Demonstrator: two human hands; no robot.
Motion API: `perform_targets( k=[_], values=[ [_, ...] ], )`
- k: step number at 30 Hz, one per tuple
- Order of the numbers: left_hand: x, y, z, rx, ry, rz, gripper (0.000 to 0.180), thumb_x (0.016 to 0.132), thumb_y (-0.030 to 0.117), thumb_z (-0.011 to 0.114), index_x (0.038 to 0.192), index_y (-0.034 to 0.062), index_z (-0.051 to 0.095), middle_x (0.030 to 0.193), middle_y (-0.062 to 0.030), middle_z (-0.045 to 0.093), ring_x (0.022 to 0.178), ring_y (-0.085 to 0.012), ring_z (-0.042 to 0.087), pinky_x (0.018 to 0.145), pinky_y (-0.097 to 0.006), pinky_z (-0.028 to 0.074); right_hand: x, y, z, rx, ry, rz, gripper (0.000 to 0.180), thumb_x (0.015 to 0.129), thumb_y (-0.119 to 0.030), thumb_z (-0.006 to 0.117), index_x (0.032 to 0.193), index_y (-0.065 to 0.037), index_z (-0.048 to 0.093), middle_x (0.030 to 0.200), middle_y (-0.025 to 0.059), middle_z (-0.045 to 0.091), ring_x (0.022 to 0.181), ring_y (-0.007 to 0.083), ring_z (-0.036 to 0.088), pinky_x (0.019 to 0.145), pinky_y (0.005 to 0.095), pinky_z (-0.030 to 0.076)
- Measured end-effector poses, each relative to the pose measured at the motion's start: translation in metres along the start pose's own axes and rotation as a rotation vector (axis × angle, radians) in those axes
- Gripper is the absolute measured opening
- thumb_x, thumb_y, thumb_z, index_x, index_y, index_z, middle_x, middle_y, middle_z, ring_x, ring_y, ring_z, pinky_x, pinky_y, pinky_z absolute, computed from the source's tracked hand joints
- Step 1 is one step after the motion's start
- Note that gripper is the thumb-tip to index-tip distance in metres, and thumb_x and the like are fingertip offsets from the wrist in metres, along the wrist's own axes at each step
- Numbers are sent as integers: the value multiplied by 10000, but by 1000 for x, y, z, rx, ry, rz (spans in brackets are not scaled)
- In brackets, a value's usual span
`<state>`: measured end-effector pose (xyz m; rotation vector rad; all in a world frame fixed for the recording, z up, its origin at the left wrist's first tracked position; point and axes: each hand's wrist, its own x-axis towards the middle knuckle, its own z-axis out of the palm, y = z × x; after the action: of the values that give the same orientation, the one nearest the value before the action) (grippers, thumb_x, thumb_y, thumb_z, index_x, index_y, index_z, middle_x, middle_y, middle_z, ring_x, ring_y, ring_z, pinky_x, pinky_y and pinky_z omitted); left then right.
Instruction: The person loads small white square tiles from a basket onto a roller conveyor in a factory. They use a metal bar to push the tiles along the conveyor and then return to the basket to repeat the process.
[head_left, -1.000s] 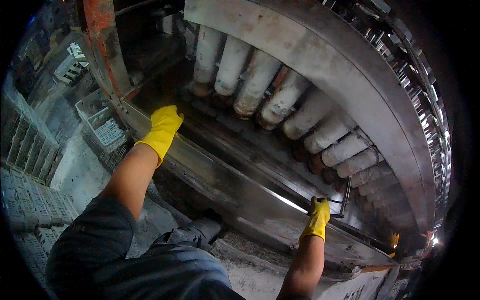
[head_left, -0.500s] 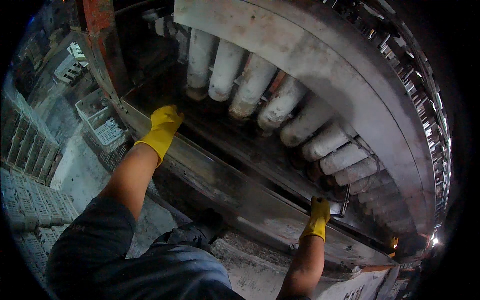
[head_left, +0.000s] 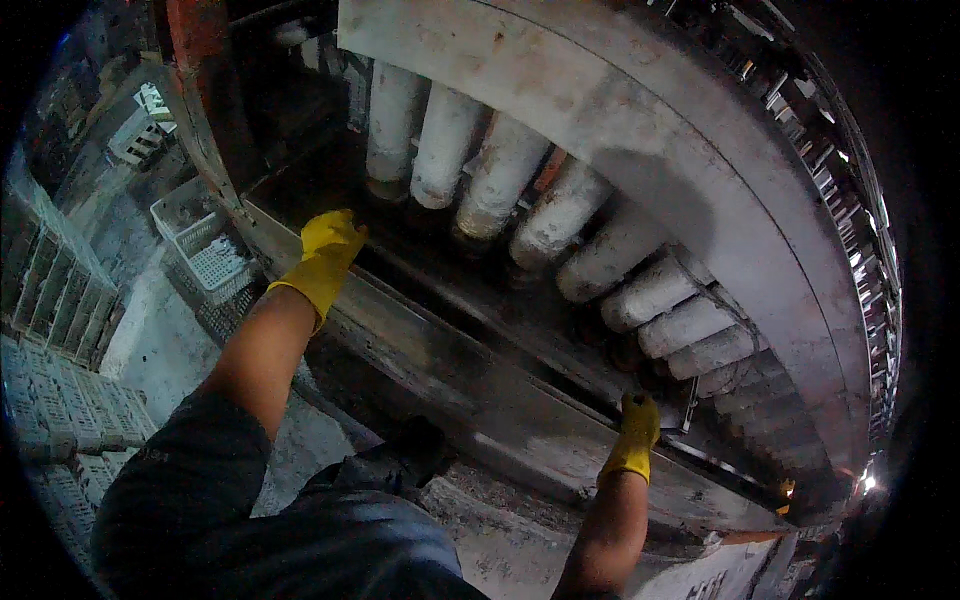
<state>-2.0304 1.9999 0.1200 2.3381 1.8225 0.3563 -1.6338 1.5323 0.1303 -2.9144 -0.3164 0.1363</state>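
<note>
Both my hands wear yellow rubber gloves. My left hand (head_left: pixel 333 235) is closed at the left part of a long, dark metal tray-like piece (head_left: pixel 430 285), with its fingertips mostly hidden. Farther right, my right hand (head_left: pixel 637 425) is closed on the near edge of the same piece, close to its bright upright end. A dark slot runs between this piece and a worn metal front rail (head_left: pixel 470 375). Just beyond it, a row of dusty whitish cylinders (head_left: pixel 490 180) hangs under a broad pale curved beam (head_left: pixel 600 105).
White plastic crates (head_left: pixel 215 262) stand on the floor at left, with stacked crates (head_left: pixel 75 400) nearer to me. A reddish post (head_left: pixel 197 45) rises at the upper left. Along the beam's far side runs a line of small metallic parts (head_left: pixel 835 190).
The pale beam and the cylinders beneath it have shifted slightly left. My hands and the front rail stay in nearly the same place.
</note>
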Motion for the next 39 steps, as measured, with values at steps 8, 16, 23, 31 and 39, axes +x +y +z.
perform_targets(
  k=[8,16,23,31,39],
  values=[
    [-3,-15,13,15,105,51,412,866,443,655,1115,119,714,1137,-146,709,1085,-365,652,929,-482,513,-10,6,-1,30,-58,19,518,868,-464,649,1201,-67,671,1156,185,711,1039,380,684,885,457,526],
    [-19,-19,8,-14,158,96,375,848,421,685,1043,102,722,1054,-149,723,1007,-381,660,866,-512,511,-7,42,20,107,-43,25,499,880,-502,656,1114,-65,712,1097,183,728,1050,376,682,885,453,519],
    [-26,-23,7,-12,154,81,385,841,433,699,1042,105,723,1059,-146,727,1013,-370,666,863,-498,507,-14,52,24,80,48,-64,502,879,-474,665,1068,-14,732,1010,215,738,949,366,712,836,436,531],
    [-29,-21,6,-18,169,87,368,832,425,716,1011,103,723,1021,-146,732,990,-369,673,853,-494,507,-20,45,17,46,48,-73,488,878,-459,678,1058,-8,731,1017,219,736,979,373,703,855,436,524],
    [-27,-22,10,-13,185,93,367,818,428,725,996,107,722,992,-145,733,961,-374,677,834,-498,510,-15,45,17,-9,-1,-35,490,902,-486,675,1146,-62,698,1097,182,728,1043,372,685,882,441,516]
  ],
)
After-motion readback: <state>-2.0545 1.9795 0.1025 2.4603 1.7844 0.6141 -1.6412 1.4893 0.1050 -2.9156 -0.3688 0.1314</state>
